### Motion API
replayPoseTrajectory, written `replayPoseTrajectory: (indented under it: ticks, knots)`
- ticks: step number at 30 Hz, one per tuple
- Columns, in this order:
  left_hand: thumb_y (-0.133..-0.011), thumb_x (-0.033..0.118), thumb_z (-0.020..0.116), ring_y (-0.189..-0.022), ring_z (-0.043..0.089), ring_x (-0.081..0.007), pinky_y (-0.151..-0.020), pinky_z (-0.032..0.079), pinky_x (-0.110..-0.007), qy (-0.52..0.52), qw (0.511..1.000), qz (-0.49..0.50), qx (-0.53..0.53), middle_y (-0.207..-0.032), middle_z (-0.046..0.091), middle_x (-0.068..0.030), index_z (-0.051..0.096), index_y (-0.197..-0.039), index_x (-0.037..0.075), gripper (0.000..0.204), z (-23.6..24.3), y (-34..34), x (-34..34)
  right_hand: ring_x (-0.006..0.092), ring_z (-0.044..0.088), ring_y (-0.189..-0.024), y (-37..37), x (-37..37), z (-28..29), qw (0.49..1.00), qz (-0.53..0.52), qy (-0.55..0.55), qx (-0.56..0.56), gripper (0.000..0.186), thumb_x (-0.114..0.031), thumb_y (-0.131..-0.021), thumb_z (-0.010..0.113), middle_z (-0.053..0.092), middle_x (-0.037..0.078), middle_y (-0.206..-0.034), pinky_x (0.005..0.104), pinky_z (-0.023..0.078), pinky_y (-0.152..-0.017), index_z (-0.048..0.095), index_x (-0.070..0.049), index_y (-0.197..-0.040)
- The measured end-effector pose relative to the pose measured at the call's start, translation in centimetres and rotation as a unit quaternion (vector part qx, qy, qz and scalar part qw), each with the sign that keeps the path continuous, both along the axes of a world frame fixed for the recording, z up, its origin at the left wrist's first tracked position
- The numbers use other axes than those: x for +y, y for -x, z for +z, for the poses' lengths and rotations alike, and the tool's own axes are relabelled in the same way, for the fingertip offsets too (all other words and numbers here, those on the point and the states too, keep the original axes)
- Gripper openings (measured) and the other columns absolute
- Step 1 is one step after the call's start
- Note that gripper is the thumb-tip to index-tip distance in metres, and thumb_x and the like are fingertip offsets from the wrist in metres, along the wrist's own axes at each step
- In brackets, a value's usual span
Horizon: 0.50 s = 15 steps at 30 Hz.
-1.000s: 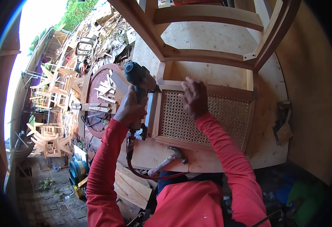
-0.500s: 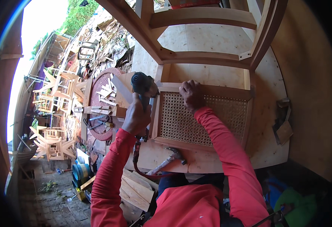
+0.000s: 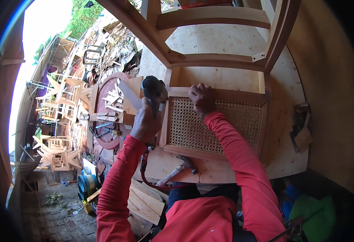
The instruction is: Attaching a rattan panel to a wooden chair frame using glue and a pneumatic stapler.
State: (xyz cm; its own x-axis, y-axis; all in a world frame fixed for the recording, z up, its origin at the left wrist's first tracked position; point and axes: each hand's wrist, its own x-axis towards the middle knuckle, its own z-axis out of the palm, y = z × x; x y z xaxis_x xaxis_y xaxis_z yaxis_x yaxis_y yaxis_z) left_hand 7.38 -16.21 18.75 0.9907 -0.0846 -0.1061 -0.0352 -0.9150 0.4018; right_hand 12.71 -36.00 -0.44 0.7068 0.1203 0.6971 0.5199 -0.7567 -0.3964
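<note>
- The left hand (image 3: 146,123) was wrapped tight round the grip of a dark nail gun (image 3: 154,89), fingers fully closed on it.
- The gun's nose pointed down at the left rail of the cane panel (image 3: 213,123); whether it touched the wood could not be told.
- A red hose (image 3: 154,184) ran from below the gun's grip down toward the person's lap.
- The right hand (image 3: 201,99) lay on the panel's top rail, near the left corner, fingers curled over the wood and pressing it down; it gripped nothing else.
- The panel, a wood frame with woven cane in it, lay flat on the plywood bench (image 3: 284,157), just below the chair frame (image 3: 209,60) that stood over the bench's far part.
- A hammer (image 3: 179,168) lay on the bench at the panel's near edge, untouched by either hand.
- Scraps of wood (image 3: 302,131) sat off to the right, well apart from the panel.
- To judge by this, the step in hand was fastening along the panel's left rail, with the right hand steadying the frame.
- The next move would seem to call for the nose set square on the rail, clear of the cane and of the right hand's fingers, with the frame kept from sliding.
</note>
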Motion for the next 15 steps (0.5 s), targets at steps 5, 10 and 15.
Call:
replayPoseTrajectory:
  ticks: [5,10,15]
  knots:
    - [-0.090,0.011,0.065,-0.094,0.064,-0.0603,-0.082,0.052,-0.063,0.000,0.999,-0.025,-0.026,-0.095,0.066,-0.0388,0.038,-0.124,-0.001,0.045,-0.3,0.1,0.4,0.0265,0.057,-0.103,-0.1,0.2,0.4,0.998,-0.022,-0.005,0.062,0.018,-0.010,-0.075,0.079,0.057,0.004,-0.100,0.0446,0.048,-0.088,0.067,-0.010,-0.089]
    - [-0.088,0.011,0.068,-0.099,0.065,-0.0581,-0.085,0.052,-0.060,0.103,0.994,0.033,0.018,-0.099,0.067,-0.0373,0.040,-0.123,-0.001,0.046,-0.9,0.5,1.6,0.0272,0.057,-0.109,-0.5,0.8,0.6,0.994,-0.029,-0.076,0.071,0.026,-0.025,-0.078,0.086,0.060,0.004,-0.104,0.0468,0.047,-0.089,0.066,-0.012,-0.090]
    - [-0.088,0.011,0.070,-0.104,0.063,-0.0568,-0.088,0.051,-0.060,0.184,0.982,0.041,0.000,-0.103,0.065,-0.0359,0.040,-0.122,-0.001,0.047,-2.1,0.8,3.9,0.0299,0.061,-0.107,-2.2,1.8,3.3,0.938,-0.019,-0.014,0.347,0.042,-0.031,-0.080,0.086,0.064,0.007,-0.108,0.0510,0.043,-0.098,0.063,-0.013,-0.109]
